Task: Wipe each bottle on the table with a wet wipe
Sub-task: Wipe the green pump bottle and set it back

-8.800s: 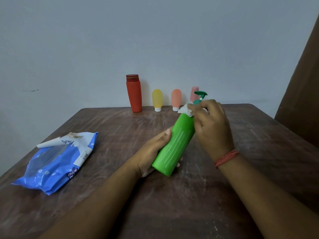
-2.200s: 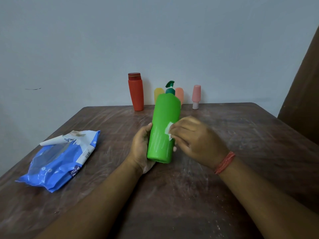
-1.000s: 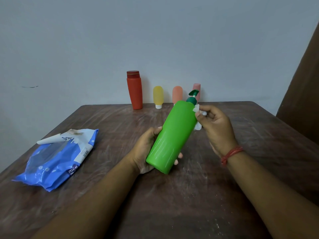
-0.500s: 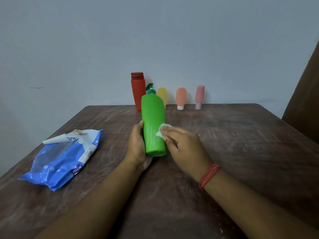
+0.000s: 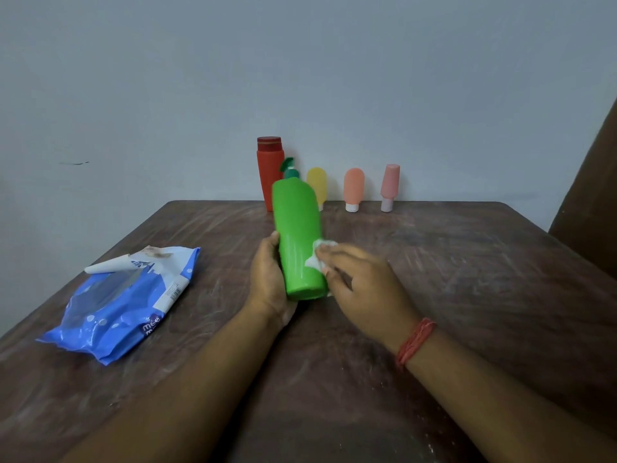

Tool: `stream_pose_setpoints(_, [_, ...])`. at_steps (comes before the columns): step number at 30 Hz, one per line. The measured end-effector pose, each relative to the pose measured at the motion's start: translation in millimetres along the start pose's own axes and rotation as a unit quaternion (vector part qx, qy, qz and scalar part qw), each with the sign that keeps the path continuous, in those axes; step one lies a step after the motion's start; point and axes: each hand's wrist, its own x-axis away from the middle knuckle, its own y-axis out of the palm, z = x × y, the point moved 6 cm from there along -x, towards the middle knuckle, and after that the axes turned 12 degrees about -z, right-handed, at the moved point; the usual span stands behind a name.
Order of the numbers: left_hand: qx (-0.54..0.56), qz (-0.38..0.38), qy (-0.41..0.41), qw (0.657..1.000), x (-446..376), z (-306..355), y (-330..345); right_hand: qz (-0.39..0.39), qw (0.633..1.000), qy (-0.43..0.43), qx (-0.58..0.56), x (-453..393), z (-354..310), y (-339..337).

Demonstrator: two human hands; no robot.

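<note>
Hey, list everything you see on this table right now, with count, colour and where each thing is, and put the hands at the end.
green pump bottle: 1, green with darker green pump, held tilted above table centre
wet wipe: 1, white, pressed on the green bottle's right side
red bottle: 1, red, upright at far edge by the wall
yellow tube: 1, yellow, far edge, partly behind the green bottle
orange tube: 1, orange with white cap, far edge, cap down
pink tube: 1, pink, far edge, rightmost
wipes pack: 1, blue, flap open, left side
table: 1, dark brown wood
red thread band: 1, right wrist
left hand: grips the green bottle
right hand: holds the wipe against it
</note>
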Motion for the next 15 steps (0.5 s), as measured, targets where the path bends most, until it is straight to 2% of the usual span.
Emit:
stream_pose_setpoints(4, [0.063, 0.011, 0.01, 0.998, -0.6, 11.4, -9.2, -0.014, 0.998, -0.017, -0.055, 1.2, -5.8, 8.9])
stream_pose_setpoints(7, [0.045, -0.021, -0.033, 0.998, -0.5, 2.9, -1.9, 0.018, 0.997, 0.015, -0.076, -3.0, -0.3, 4.0])
stream_pose_setpoints(10, [0.014, -0.048, -0.064, 0.997, 0.7, -3.9, 8.5, 0.012, 0.998, 0.026, -0.057, -5.2, 6.0, -1.9])
stream_pose_setpoints(15, [0.069, -0.01, -0.005, 0.998, -1.9, 7.9, -4.9, -0.029, 0.998, -0.016, -0.047, -0.9, -0.1, 5.6])
